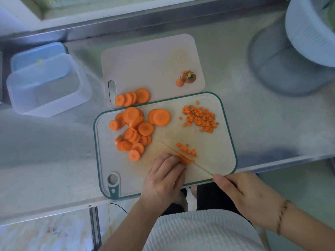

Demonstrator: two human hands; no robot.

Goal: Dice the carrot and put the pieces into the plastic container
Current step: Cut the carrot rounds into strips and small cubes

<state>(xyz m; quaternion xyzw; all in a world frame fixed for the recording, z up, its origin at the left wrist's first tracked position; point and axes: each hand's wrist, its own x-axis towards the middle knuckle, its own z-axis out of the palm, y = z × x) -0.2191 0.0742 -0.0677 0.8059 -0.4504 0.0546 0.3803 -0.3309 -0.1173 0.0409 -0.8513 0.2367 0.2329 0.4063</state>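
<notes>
On the green-rimmed cutting board (217, 156) lie several carrot rounds (134, 129) at the left and a heap of diced carrot (199, 117) at the upper right. My left hand (165, 178) pins carrot strips (184, 158) to the board with curled fingertips. My right hand (248, 194) grips a knife (183, 154), whose thin blade lies across the strips. A few fresh cubes (187, 149) sit just beyond the blade. The clear plastic container (49, 86) stands at the far left with nothing in it.
A pale pink board (145, 62) behind holds more carrot rounds (132, 97) and the carrot's top end (188, 77). A blue lid (38, 55) lies behind the container. A white salad spinner (308, 33) stands at the back right. The steel table's front edge runs under my hands.
</notes>
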